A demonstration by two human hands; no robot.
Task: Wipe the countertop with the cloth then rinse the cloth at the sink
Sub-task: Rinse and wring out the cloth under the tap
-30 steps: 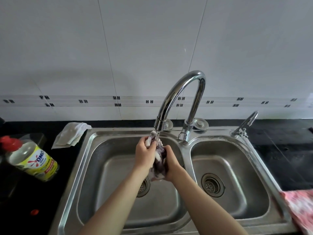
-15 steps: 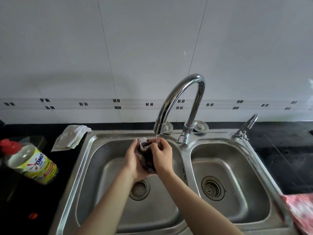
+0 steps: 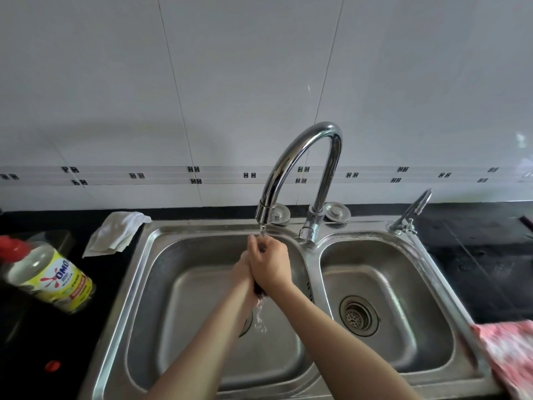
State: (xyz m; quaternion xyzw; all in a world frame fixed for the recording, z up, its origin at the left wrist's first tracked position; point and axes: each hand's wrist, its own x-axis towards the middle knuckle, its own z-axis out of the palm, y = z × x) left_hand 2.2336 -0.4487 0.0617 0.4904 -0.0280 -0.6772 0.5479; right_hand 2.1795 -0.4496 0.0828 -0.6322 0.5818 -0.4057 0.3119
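Both hands are pressed together over the left basin of the steel double sink [image 3: 150, 272], under the curved tap [image 3: 291, 157], which runs a thin stream. My right hand [image 3: 271, 264] lies on top, my left hand [image 3: 242, 269] mostly hidden beneath it. Between them the dark cloth [image 3: 259, 291] is squeezed; only a small dark bit shows at the wrists and by the fingertips. Water drips from it toward the drain below.
A white rag [image 3: 115, 233] lies on the black countertop [image 3: 476, 255] left of the sink. A detergent bottle [image 3: 46, 272] with a red cap stands at far left. A pink patterned cloth [image 3: 510, 353] hangs at the sink's right front corner. A small second tap [image 3: 412, 212] stands back right.
My hands have closed tighter around the cloth, right hand sliding over the left, so the cloth is nearly hidden. Water now streams from the bottom of the squeezed cloth.
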